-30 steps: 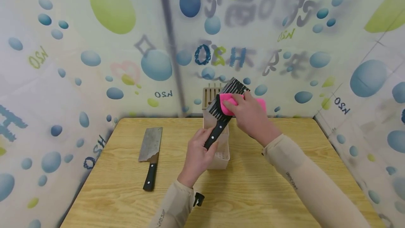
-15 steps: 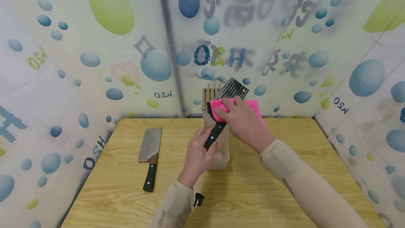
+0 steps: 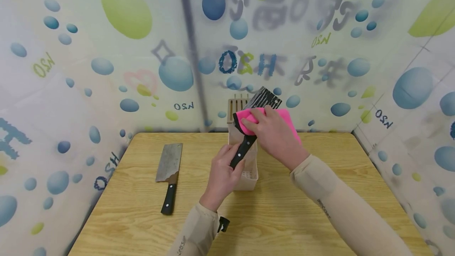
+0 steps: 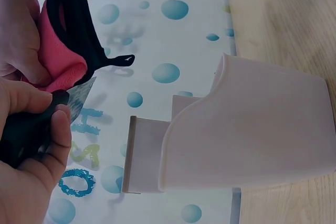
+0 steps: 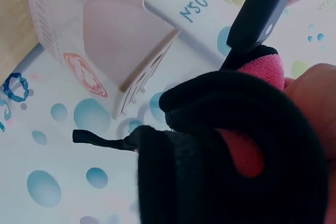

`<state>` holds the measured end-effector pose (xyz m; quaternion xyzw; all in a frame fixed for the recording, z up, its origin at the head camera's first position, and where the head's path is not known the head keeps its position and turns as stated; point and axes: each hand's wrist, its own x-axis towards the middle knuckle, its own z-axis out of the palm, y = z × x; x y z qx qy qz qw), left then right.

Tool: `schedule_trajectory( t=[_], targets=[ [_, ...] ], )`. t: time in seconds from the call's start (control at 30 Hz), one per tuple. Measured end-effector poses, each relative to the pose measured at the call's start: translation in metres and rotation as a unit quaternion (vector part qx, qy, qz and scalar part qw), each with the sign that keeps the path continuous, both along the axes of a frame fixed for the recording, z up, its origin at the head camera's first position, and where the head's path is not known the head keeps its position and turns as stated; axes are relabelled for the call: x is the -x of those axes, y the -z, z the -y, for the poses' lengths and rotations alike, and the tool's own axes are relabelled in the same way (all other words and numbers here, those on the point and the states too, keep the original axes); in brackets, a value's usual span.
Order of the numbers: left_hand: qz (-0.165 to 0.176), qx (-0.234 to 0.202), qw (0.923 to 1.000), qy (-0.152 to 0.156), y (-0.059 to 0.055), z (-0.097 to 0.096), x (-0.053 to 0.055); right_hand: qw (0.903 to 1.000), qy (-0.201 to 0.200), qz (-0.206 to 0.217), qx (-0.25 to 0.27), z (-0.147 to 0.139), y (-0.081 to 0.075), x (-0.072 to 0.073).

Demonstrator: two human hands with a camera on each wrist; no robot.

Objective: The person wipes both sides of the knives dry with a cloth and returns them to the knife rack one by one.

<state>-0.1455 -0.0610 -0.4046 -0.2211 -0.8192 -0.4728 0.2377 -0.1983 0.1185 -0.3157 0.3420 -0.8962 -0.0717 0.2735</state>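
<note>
A cleaver with dark streaks across its blade is held up at a slant over the table. My left hand grips its black handle. With my right hand I pinch a bright pink cloth folded over the lower blade, close to the handle; the cloth hides that part. In the left wrist view the cloth shows a black border and a small loop. The right wrist view has the black-edged cloth curled near the handle.
A pale knife holder with a slotted top stands behind my hands. Another cleaver, its blade worn and brownish near the handle, lies on the left of the wooden table. A black object shows beside my left sleeve.
My right hand and the cloth have slid down the blade toward the handle, uncovering more of the upper blade. My left hand has stayed in place.
</note>
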Motion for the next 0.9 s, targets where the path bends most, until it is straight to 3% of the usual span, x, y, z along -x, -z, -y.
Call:
schedule_trajectory(
  t=[0.17,0.9],
  targets=[
    [-0.005,0.000,1.0000,0.005,0.001,0.000,-0.001,0.9998,0.014,-0.012,-0.003,-0.007,-0.003,0.006],
    [-0.018,-0.001,0.9998,0.010,0.001,0.002,-0.001,0.9946,0.093,0.047,-0.005,-0.024,-0.015,0.034]
  ],
)
